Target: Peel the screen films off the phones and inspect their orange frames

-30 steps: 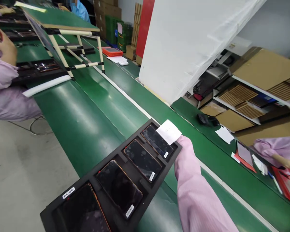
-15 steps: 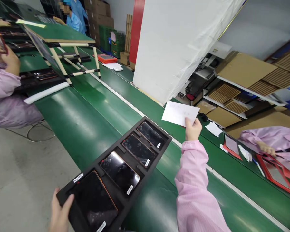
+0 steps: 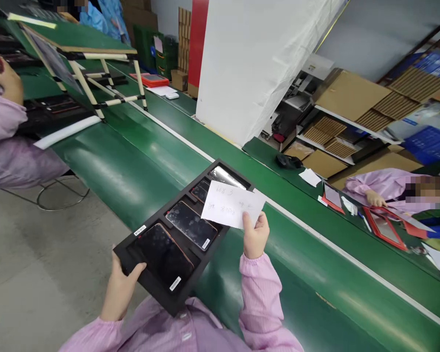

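Note:
My left hand [image 3: 118, 288] grips the near left corner of a black tray [image 3: 157, 292], its thumb over the top. Several dark-screened phones lie in the tray's slots, among them the nearest phone [image 3: 166, 256] and a second phone [image 3: 192, 225]; small white stickers show on these two. A white label [image 3: 140, 230] is stuck on the tray's left rim. Pinched in my right hand [image 3: 255, 237] is a white slip of paper [image 3: 225, 205] with handwriting. The slip is over the tray's far part and partly hides the phones there.
A green work surface [image 3: 132, 161] runs diagonally under the tray. At the left, a pipe-framed stand [image 3: 102, 103] is near a person in a pink sleeve [image 3: 2, 117] holding a phone. Another person's hand [image 3: 376, 198] is by red-framed pieces [image 3: 385, 227] at the right. Cardboard boxes [image 3: 352, 98] fill a shelf behind.
My right hand has brought the paper slip left and down, from beyond the tray to over its far phones. The tray sits slightly higher and further right in view, my left hand still on it.

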Demonstrator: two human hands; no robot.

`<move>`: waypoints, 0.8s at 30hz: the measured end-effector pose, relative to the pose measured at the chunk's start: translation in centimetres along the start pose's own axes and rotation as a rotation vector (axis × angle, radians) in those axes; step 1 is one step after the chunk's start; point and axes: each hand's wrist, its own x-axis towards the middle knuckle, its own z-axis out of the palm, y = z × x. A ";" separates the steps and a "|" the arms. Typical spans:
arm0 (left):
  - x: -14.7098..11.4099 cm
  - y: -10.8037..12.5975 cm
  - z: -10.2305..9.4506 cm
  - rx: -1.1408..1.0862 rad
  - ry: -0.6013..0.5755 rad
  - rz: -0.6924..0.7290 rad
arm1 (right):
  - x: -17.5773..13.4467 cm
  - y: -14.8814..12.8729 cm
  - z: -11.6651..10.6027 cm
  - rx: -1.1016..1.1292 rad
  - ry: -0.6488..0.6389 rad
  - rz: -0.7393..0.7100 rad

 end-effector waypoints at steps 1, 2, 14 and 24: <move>-0.1 0.0 -0.5 -0.014 0.003 -0.006 | -0.9 0.1 0.2 -0.002 0.010 0.007; -0.2 0.0 -1.0 -0.025 0.002 -0.011 | -1.6 0.4 0.4 -0.025 0.030 0.021; -0.5 -0.2 -3.3 -0.157 -0.057 0.092 | -6.3 7.6 -1.3 -0.196 0.109 0.217; -2.0 0.7 -2.2 -0.559 -0.074 -0.306 | -9.8 7.3 2.1 0.163 0.030 0.425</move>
